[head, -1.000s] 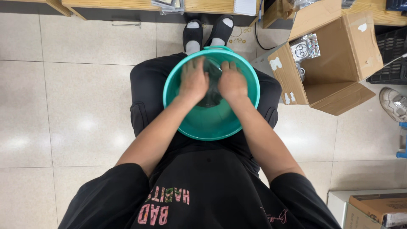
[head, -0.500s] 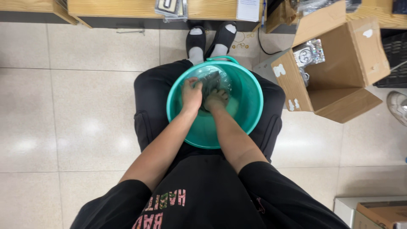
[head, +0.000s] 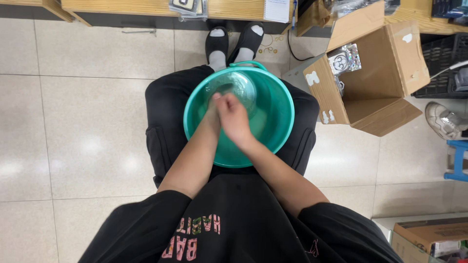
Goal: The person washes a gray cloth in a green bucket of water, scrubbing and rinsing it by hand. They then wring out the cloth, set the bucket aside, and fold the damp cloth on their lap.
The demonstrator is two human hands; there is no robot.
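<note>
A teal plastic basin (head: 278, 122) rests on my lap, on black trousers. Inside it, at the far side, sits a clear round bowl (head: 241, 85), tilted and glinting. My right hand (head: 235, 119) lies across the basin's middle, fingers closed on the bowl's near edge. Tucked partly under it is my left hand (head: 211, 113), whose thumb side touches the bowl's left rim. Both hands press together over the same spot. Their palms and the bowl's near part are hidden.
An open cardboard box (head: 375, 78) holding a silvery packet stands on the tiled floor at right. A wooden bench edge (head: 146, 7) runs along the top, above my black slippers (head: 234, 41). A shoe (head: 446, 122) and a blue stool (head: 458, 160) are at far right.
My hands were spread side by side in the basin. They have drawn together, the right now over the left, and the clear bowl shows at the basin's far side.
</note>
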